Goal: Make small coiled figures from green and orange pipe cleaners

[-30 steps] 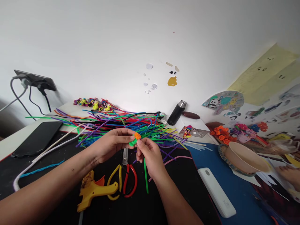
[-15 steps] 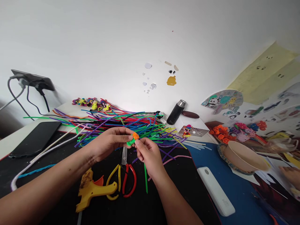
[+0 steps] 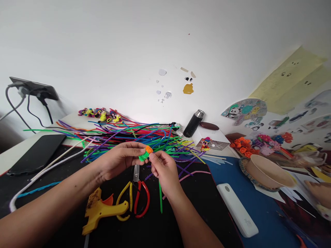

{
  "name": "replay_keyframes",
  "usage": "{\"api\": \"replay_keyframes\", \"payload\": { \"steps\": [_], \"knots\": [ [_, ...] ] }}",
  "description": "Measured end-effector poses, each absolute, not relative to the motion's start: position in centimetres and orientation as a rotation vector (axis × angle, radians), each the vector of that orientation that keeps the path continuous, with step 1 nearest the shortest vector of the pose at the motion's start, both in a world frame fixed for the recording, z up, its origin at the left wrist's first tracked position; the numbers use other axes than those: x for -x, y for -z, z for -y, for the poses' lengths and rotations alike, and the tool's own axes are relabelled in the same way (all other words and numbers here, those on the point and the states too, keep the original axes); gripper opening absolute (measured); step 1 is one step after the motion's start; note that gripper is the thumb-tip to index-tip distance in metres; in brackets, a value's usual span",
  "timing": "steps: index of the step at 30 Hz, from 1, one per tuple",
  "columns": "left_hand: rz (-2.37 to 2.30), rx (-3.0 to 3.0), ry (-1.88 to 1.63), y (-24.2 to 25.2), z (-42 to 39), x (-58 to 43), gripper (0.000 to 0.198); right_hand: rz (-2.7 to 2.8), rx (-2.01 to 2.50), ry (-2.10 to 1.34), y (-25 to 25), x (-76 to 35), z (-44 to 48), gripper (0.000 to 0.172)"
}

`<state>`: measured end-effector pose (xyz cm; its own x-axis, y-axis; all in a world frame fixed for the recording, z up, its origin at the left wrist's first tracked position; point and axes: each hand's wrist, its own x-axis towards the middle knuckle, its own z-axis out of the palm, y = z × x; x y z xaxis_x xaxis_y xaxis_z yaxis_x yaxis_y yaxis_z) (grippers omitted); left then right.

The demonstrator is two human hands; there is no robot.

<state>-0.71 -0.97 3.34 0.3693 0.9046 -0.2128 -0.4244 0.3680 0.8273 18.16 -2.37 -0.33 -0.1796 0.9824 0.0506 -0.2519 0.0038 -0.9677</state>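
Between my hands is a small orange and green pipe-cleaner piece, orange at the top and green below. My left hand pinches it from the left with thumb and fingers. On its right side, my right hand grips it between thumb and forefinger; the fingertips partly hide its edge. A green pipe cleaner shows below my right hand, and I cannot tell whether it joins the piece. Behind my hands lies a heap of loose pipe cleaners in many colours. Red-handled scissors lie beneath on the black mat.
A yellow glue gun and yellow-handled pliers lie near my left forearm. Also around are a black phone, a dark bottle, a white oblong device and a bowl. Another person's hand is at far right.
The held piece has tilted slightly, while both my hands keep their grip. The other person's hand at far right has shifted. The whole view has moved slightly.
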Motion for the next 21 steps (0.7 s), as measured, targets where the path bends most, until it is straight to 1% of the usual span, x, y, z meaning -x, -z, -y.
{"api": "replay_keyframes", "payload": {
  "steps": [5,10,16,21],
  "knots": [
    [-0.753,-0.652,-0.957,-3.03,1.09,0.60,0.019,1.163,0.893,-1.444,0.28,-18.19,2.38,0.054],
    [-0.714,-0.652,-0.930,-3.16,1.25,0.70,0.017,1.144,0.875,-1.555,0.33,-18.26,2.30,0.055],
    [-0.615,-0.662,-0.882,-3.62,1.42,0.81,0.031,1.108,0.830,-1.665,0.09,-18.61,2.32,0.052],
    [-0.528,-0.677,-0.810,-3.79,1.70,1.01,0.029,1.095,0.733,-1.759,-0.34,-18.65,2.53,0.054]
  ]
}}
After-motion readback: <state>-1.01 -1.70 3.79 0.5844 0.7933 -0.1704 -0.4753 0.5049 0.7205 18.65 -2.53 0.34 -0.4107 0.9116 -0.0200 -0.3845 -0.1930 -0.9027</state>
